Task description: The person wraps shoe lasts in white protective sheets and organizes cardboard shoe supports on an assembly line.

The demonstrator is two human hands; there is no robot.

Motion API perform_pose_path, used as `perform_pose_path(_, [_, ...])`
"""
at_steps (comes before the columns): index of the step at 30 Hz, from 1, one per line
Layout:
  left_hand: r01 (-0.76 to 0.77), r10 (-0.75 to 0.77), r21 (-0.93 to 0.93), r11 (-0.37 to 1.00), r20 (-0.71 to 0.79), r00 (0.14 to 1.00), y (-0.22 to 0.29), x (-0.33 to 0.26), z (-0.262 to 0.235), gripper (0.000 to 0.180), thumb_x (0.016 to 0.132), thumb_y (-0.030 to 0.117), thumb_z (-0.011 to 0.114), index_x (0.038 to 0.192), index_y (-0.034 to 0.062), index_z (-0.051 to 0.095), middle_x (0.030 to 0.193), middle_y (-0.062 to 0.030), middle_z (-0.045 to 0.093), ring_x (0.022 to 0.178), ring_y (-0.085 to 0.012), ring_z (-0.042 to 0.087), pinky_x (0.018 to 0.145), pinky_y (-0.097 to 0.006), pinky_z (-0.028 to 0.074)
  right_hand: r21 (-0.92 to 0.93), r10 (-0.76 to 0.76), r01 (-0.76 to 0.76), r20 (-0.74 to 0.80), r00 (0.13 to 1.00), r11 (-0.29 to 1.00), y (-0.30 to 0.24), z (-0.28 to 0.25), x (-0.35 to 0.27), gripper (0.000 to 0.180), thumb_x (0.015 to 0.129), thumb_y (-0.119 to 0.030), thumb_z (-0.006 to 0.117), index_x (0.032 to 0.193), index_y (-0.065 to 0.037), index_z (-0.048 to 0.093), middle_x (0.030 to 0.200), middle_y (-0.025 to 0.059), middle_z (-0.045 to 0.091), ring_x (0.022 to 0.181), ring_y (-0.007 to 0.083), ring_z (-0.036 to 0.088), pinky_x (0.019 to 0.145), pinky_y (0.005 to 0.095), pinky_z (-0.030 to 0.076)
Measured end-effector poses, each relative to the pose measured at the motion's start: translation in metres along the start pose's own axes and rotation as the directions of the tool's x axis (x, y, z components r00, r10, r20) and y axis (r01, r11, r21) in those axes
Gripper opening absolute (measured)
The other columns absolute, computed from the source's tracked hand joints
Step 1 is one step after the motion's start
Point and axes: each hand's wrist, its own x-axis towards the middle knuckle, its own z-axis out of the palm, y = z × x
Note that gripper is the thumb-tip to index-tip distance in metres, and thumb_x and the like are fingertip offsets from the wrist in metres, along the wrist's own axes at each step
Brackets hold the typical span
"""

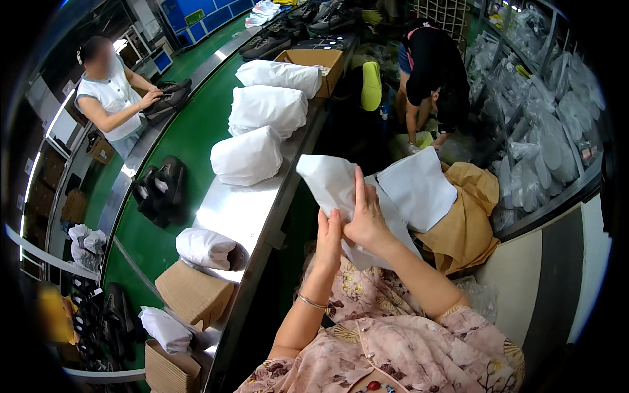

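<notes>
A white sheet of paper (327, 180) is bunched and folded between my two hands, in front of my lap. My left hand (329, 236) grips its lower left edge, thumb up against it. My right hand (368, 219) holds it from the right, with the index finger stretched along the paper. Just right of my hands lies a stack of white paper sheets (422, 187), resting on crumpled brown paper (475, 229). Three white paper-wrapped bundles (247, 156) stand in a row on the metal bench edge (226, 206) to my left.
Black shoes (170, 180) sit on the green conveyor (134, 239). Nearer are a white-wrapped item (206, 249) and a cardboard piece (193, 291). Across the belt a person (111, 98) handles a dark shoe. Another person (436, 65) bends down ahead, beside racks of plastic-bagged pieces (544, 137).
</notes>
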Motion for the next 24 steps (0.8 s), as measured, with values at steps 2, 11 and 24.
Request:
perform_pose_path(2, [0.031,-0.01,-0.256,0.966,0.082,0.997,0.006,0.007,-0.013,0.055,0.096,0.045,0.035,0.131,0.002,0.036,0.121,-0.011,0.051,0.109,-0.0216,0.05,0.093,-0.035,0.042,0.304,-0.175,0.147,0.068,0.982,0.941,0.002,-0.008,-0.001,0.108,0.065,-0.026,0.076,0.143,-0.007,0.005,0.128,0.0235,0.032,0.119,0.0394,0.035,0.101,0.0429,0.03])
perform_pose_path(11, [0.294,-0.191,-0.443,0.847,0.263,0.946,0.026,-0.006,-0.026,0.077,0.086,0.062,0.041,0.137,0.0051,0.029,0.133,-0.0137,0.044,0.12,-0.0281,0.046,0.101,-0.042,0.038,0.914,0.042,-0.326,0.326,0.944,0.24,0.019,-0.003,-0.006,0.041,0.094,-0.038,0.048,0.109,-0.001,0.056,0.103,0.0015,0.057,0.095,0.0094,0.05,0.086,0.022,0.039])
perform_pose_path(24, [0.242,-0.132,-0.602,0.761,0.222,0.966,0.024,-0.011,-0.022,0.084,0.082,0.066,0.044,0.136,0.0019,0.032,0.131,-0.0147,0.046,0.118,-0.0264,0.047,0.101,-0.038,0.038,0.929,0.299,-0.293,0.22,0.929,0.226,-0.008,0.011,-0.016,0.055,0.093,-0.041,0.047,0.127,0.001,0.042,0.116,0.01,0.053,0.104,0.0172,0.051,0.092,0.0272,0.039])
